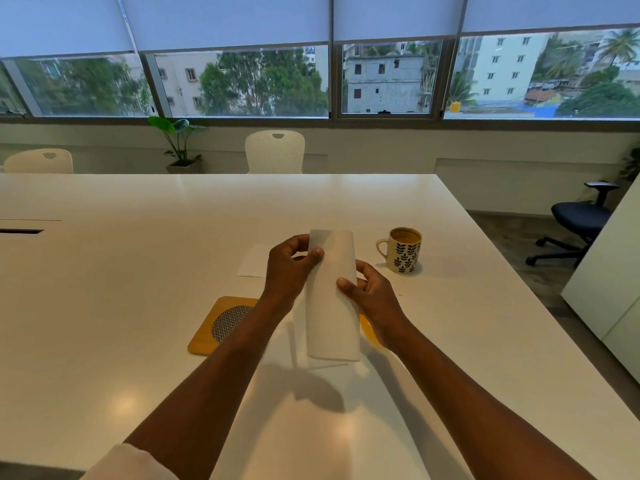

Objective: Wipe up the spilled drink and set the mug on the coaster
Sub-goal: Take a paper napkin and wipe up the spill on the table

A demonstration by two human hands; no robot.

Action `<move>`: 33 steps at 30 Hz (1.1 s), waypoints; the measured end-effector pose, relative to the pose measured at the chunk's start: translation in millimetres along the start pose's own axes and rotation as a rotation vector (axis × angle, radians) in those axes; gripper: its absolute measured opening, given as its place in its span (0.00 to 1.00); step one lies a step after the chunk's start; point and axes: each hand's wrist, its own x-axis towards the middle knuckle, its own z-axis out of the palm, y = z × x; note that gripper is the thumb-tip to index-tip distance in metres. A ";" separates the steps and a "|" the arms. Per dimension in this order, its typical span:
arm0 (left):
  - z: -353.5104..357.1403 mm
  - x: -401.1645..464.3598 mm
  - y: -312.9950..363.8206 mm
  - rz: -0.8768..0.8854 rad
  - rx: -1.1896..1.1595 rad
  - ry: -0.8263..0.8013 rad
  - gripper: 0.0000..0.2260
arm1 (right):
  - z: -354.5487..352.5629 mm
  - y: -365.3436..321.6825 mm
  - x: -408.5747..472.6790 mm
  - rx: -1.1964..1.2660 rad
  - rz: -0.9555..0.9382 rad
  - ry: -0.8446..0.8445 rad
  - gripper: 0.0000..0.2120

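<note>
Hands (289,268) (372,292): two; mug (403,250): one.

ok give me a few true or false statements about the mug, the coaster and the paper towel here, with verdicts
1. Both hands, left hand and right hand, hold the folded white paper towel. True.
2. The cream leaf-patterned ceramic mug stands on the coaster. False: it stands on the white table, apart from it.
3. The mug is empty. False: brown drink fills it.
4. The square wooden coaster with a mesh centre lies left of the towel. True.
</note>
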 end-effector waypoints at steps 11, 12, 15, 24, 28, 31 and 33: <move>14.7 -17.6 -6.7 -0.071 0.065 0.110 0.27 | -20.0 8.2 6.3 -0.064 -0.058 0.186 0.22; 17.2 -21.1 -8.3 -0.154 0.009 0.078 0.28 | -21.5 8.3 6.6 -0.061 -0.061 0.193 0.23; 23.8 -28.2 -14.3 -0.359 -0.133 -0.062 0.28 | -23.9 8.0 6.7 -0.029 -0.077 0.208 0.23; 33.3 -34.0 -22.0 -0.386 -0.161 -0.116 0.16 | -34.9 7.8 -2.2 -0.034 -0.031 0.188 0.17; 41.9 -35.9 -23.8 -0.404 -0.171 -0.151 0.17 | -41.7 11.2 -8.4 -0.110 0.010 0.154 0.19; 47.0 -36.5 -25.5 -0.408 -0.199 -0.176 0.19 | -47.4 11.8 -10.6 -0.127 0.022 0.153 0.19; 48.5 -36.0 -25.7 -0.409 -0.212 -0.199 0.19 | -51.7 11.9 -10.8 -0.132 0.027 0.154 0.18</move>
